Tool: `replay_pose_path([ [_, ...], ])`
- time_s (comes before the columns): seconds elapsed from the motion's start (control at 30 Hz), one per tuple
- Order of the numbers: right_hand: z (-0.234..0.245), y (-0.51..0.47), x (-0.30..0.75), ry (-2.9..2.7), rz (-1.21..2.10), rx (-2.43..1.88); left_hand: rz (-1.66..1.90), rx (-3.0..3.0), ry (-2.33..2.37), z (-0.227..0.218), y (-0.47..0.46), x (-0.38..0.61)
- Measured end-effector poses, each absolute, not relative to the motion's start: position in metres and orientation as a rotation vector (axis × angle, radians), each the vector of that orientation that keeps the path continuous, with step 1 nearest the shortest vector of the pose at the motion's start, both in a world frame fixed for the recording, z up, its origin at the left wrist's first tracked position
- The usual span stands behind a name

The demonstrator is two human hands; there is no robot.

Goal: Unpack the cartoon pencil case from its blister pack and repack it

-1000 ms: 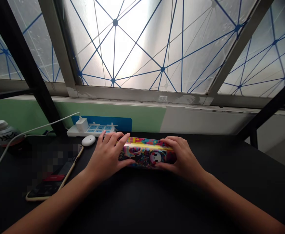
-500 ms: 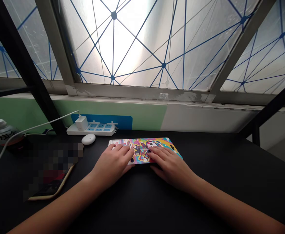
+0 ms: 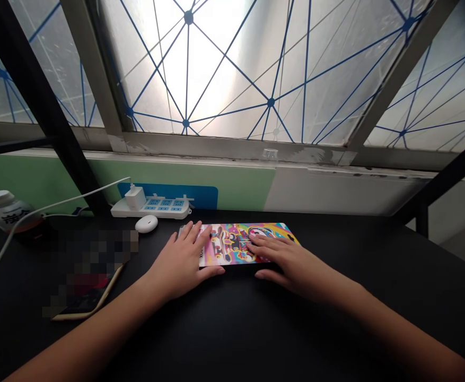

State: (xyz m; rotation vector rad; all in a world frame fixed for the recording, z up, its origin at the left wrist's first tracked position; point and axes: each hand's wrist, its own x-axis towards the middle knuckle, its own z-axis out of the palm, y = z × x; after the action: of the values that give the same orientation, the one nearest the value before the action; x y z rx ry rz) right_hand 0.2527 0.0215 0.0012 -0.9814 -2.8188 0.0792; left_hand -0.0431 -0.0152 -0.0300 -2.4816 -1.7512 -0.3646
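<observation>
A flat, colourful cartoon-printed package (image 3: 228, 245) lies on the black desk (image 3: 232, 323), its long side running left to right. Over its left end rests my left hand (image 3: 184, 260), fingers spread and thumb stretched along the near edge. My right hand (image 3: 286, 260) lies across the right part of the package with fingers extended and the thumb apart on the near side. Neither hand is wrapped round it. Parts of both ends are hidden under the hands.
Behind the package stand a white power strip (image 3: 152, 208) with a plugged-in charger (image 3: 136, 197) and a small white rounded case (image 3: 146, 224). To the left are a phone (image 3: 93, 286), partly blurred, a white cable (image 3: 57, 203) and a white-lidded jar (image 3: 9, 212).
The fingers of my left hand have spread wider and its thumb has come out from the edge. My right hand has shifted slightly right, uncovering more of the package's middle. The view has tilted slightly.
</observation>
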Motion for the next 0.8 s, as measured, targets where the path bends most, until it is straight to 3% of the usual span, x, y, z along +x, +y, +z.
replay_pose_path([
  [0.13,0.016,0.034,0.275,-2.797,0.114,-1.060,-0.322,-2.489,-1.771,-0.029,-0.015,-0.044],
  [0.37,-0.006,0.029,0.250,-2.706,-0.208,-0.977,-0.303,-2.418,-1.634,-0.028,-0.018,-0.040],
  [0.57,-0.026,0.019,0.229,-2.793,-0.209,-0.918,-0.254,-2.459,-1.572,-0.027,-0.020,-0.034],
  [0.8,-0.009,0.029,0.251,-2.781,-0.151,-0.994,-0.085,-2.463,-1.648,-0.023,-0.015,-0.033],
])
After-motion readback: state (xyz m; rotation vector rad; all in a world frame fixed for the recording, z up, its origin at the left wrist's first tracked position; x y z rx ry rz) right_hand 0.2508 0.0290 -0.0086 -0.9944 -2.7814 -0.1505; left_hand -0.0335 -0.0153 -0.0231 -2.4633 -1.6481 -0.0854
